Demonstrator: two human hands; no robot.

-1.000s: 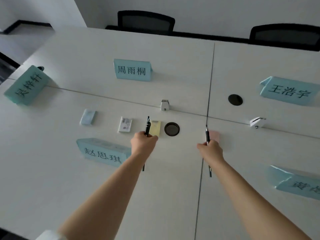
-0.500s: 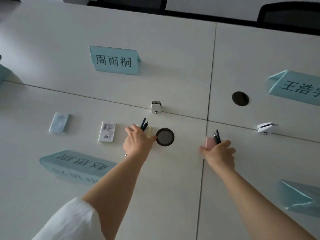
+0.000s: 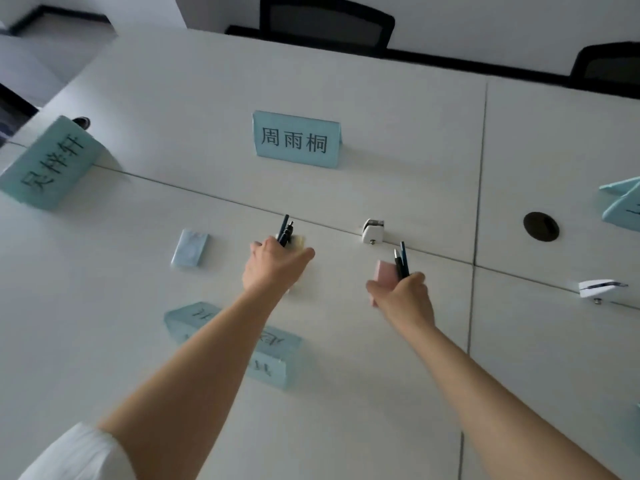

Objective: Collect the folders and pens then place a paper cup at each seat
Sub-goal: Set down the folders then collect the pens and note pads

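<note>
My left hand (image 3: 273,268) is closed around dark pens (image 3: 286,232) that stick up past my fingers, and a pale yellow pad (image 3: 298,241) shows just beyond the knuckles. My right hand (image 3: 405,299) grips two dark pens (image 3: 401,261) together with a small pink pad (image 3: 382,280). Both hands hover over the middle of the white table (image 3: 381,140). A light blue pad (image 3: 189,248) lies flat to the left of my left hand. No folders or paper cups are in view.
Teal name cards stand at the back centre (image 3: 296,139), far left (image 3: 48,164), right edge (image 3: 621,206) and under my left forearm (image 3: 239,344). White clips (image 3: 372,231) (image 3: 601,288) sit on the table seam, a cable hole (image 3: 541,226) at right. Two black chairs (image 3: 325,24) stand behind.
The view swung right and up. My left hand shifted over the white card and yellow pad, hiding the card. My right hand lifted the pink pad along with its pens.
</note>
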